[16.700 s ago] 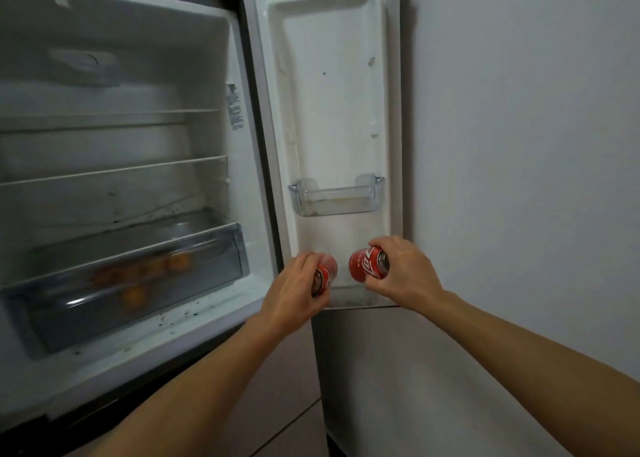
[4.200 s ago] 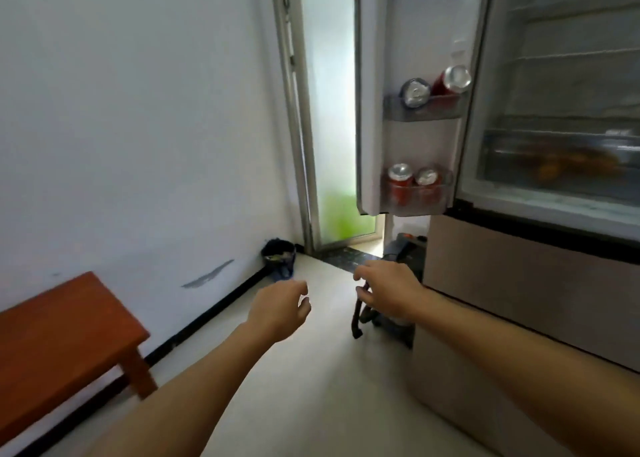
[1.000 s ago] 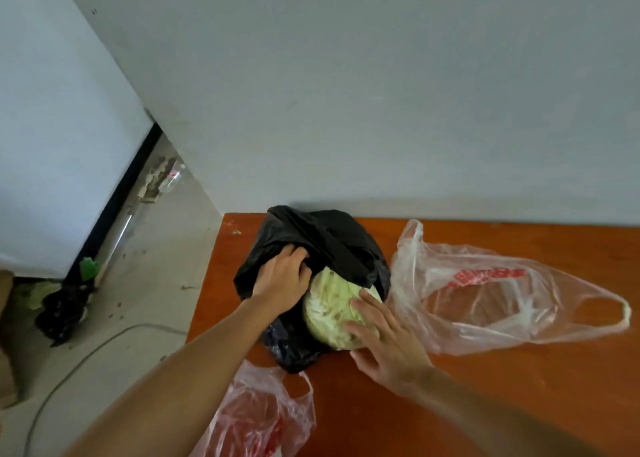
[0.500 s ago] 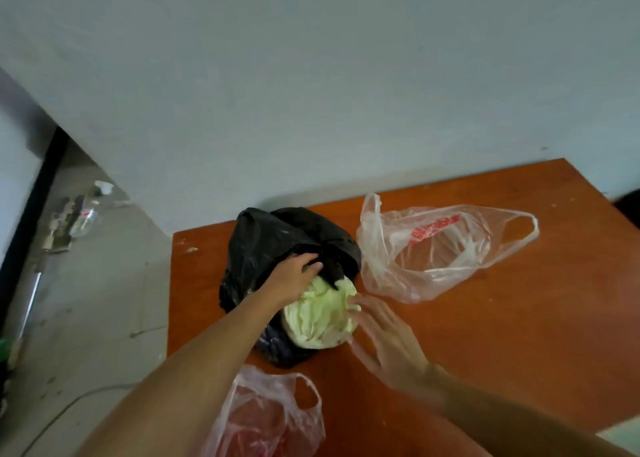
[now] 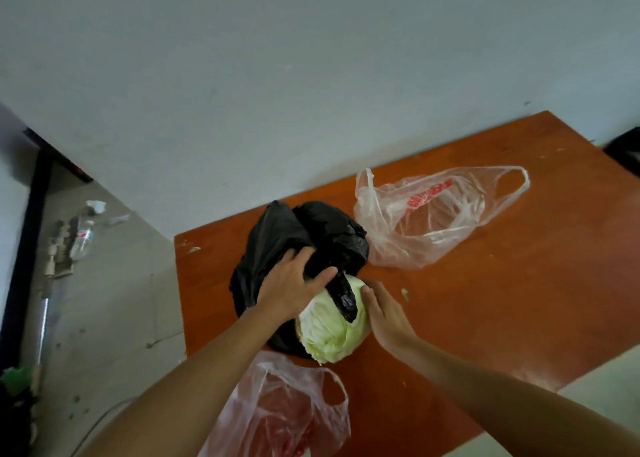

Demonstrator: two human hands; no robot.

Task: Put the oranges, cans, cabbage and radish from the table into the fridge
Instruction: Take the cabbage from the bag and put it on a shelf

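Far left, on the floor (image 5: 114, 318): a plastic bottle (image 5: 83, 238) and scraps of litter lie near the wall. None of it belongs to the task.
Black bag (image 5: 277, 235): it sits crumpled on the left end of the table (image 5: 519, 283), mouth toward the person. One strip of it is draped over the cabbage.
Left hand (image 5: 291, 287): it rests on the bag's mouth with the fingers curled into the black plastic and the thumb spread. It grips a fold, apparently to peel the bag back.
Near clear bag (image 5: 287, 411): it lies at the table's front edge and has red print on it. I cannot tell whether anything is inside.
Cabbage (image 5: 329, 332): pale green, it rests on the table with its back part inside the black bag and its front bare.
Right hand (image 5: 384, 314): the fingers are straight and together, flat against the cabbage's right side. It steadies the cabbage and grips nothing.
Far clear bag (image 5: 426, 228): it lies slack just right of the black bag and looks empty.
Done, as I judge: no oranges or cans lie loose on the table, so they may already be put away. The fridge is out of view, so this cannot be confirmed.
Left to do: the cabbage has to be freed from the bag, lifted and carried to the fridge. The radish is not visible. It may be deeper in the black bag, and if so it also remains.
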